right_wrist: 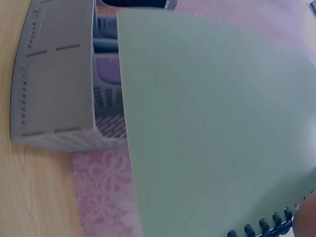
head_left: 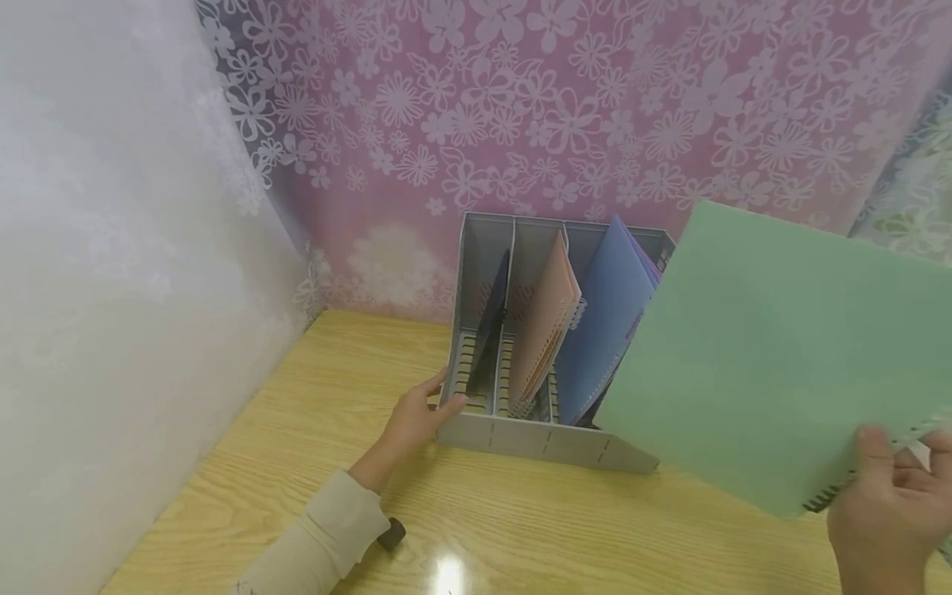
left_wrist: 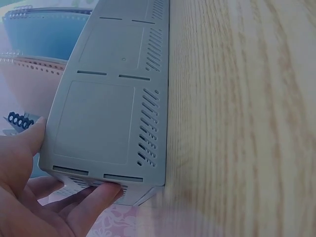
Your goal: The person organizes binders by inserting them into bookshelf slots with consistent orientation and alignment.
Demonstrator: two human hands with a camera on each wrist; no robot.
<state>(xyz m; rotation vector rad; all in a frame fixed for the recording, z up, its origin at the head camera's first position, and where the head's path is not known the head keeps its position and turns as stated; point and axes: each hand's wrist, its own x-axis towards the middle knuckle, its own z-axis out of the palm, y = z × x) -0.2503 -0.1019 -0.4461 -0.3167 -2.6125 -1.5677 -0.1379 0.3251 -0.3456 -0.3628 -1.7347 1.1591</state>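
A grey file organizer [head_left: 521,440] with several upright compartments stands on the table. My left hand [head_left: 407,426] grips its front left corner, thumb over the rim and fingers against the outer side, as the left wrist view also shows. In the air at the right, my right hand [head_left: 892,500] pinches a green spiral notebook [head_left: 788,355] by its dark-ringed bound edge. The notebook's left part hides the organizer's right end in the head view. Inside the organizer lean a dark notebook [head_left: 489,326], a pink spiral notebook [head_left: 546,330] and a blue spiral notebook [head_left: 606,322], with something purple behind the blue one.
The wood-grain table [head_left: 297,471] extends left and in front of the organizer. Close behind it hangs a pink flowered cloth [head_left: 491,124]. A pale wall or cloth [head_left: 134,273] borders the table on the left.
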